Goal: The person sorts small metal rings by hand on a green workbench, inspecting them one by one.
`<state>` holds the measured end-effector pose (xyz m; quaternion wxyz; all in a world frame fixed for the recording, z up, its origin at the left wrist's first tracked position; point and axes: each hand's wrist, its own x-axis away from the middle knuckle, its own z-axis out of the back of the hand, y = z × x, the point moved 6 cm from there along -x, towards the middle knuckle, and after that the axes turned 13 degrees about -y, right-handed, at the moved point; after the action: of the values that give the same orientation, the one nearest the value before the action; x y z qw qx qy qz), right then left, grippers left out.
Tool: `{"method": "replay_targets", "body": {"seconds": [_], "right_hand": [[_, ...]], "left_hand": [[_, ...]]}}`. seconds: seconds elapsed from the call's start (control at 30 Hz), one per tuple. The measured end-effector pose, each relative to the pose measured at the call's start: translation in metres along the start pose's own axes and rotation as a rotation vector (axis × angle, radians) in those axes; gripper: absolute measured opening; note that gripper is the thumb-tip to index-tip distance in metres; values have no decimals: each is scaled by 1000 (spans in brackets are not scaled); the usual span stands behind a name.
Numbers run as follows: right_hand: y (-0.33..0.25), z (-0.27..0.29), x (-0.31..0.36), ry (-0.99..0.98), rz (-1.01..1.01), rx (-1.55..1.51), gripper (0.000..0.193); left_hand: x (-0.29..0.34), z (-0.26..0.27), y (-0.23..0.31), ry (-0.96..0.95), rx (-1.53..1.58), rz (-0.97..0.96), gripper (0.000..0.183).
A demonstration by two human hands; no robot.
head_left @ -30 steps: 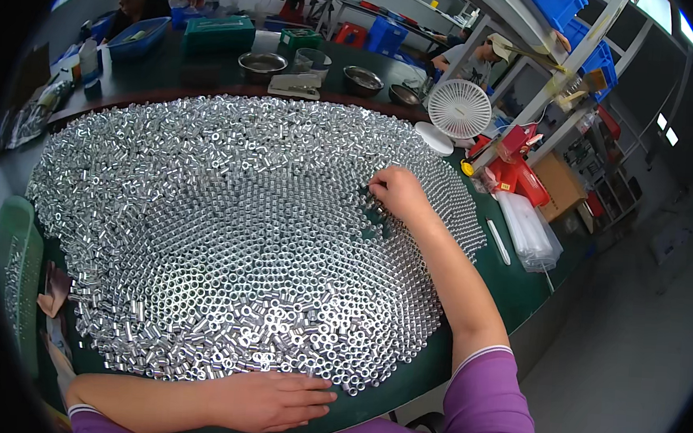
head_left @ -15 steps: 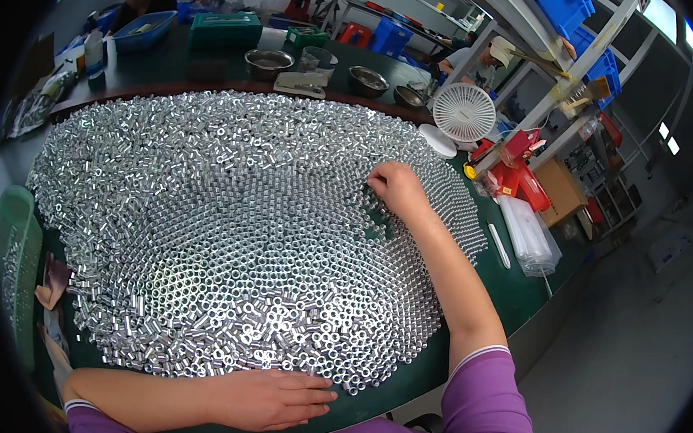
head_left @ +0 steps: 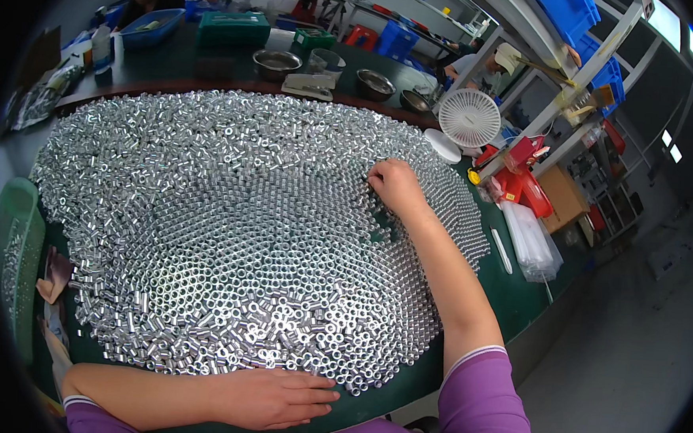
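Note:
Small silvery metal sleeves [head_left: 243,218] cover most of the table. Across the middle and right they stand on end in tight rows; at the far side and the near front many lie loose and tipped over. My right hand [head_left: 396,184] reaches over the right part of the rows, its fingers curled down and pressed together among the sleeves. Its fingertips are hidden, so what they pinch I cannot make out. Beside it, a narrow gap between the rows shows green tabletop. My left hand [head_left: 292,400] lies flat at the near edge, fingers stretched out, next to the front sleeves.
At the left stands a green basket [head_left: 20,236] with small parts. Metal bowls [head_left: 277,63], a scale [head_left: 309,86] and a white fan [head_left: 469,117] line the far side. Plastic bags [head_left: 529,242] and a white pen-like stick [head_left: 501,250] lie right. Two people sit farther back.
The whole view has shifted slightly. My right hand stays over nearly the same sleeves, its fingers slightly changed in pose. My left hand has not visibly moved.

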<state>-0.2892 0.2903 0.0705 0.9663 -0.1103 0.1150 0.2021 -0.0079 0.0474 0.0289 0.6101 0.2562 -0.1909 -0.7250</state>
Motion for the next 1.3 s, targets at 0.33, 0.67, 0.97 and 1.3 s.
{"method": "replay_targets", "body": {"seconds": [0.33, 0.67, 0.97, 1.3], "right_hand": [[0, 3, -7, -11, 28, -5, 9], [-2, 4, -4, -167, -73, 33, 10], [-4, 9, 0, -236, -121, -51, 12], [0, 6, -5, -73, -60, -20, 9]], "left_hand": [[0, 0, 1, 13, -4, -17, 37], [0, 1, 1, 11, 4, -20, 37], [0, 0, 1, 7, 3, -19, 37], [0, 0, 1, 19, 7, -25, 37]]}}
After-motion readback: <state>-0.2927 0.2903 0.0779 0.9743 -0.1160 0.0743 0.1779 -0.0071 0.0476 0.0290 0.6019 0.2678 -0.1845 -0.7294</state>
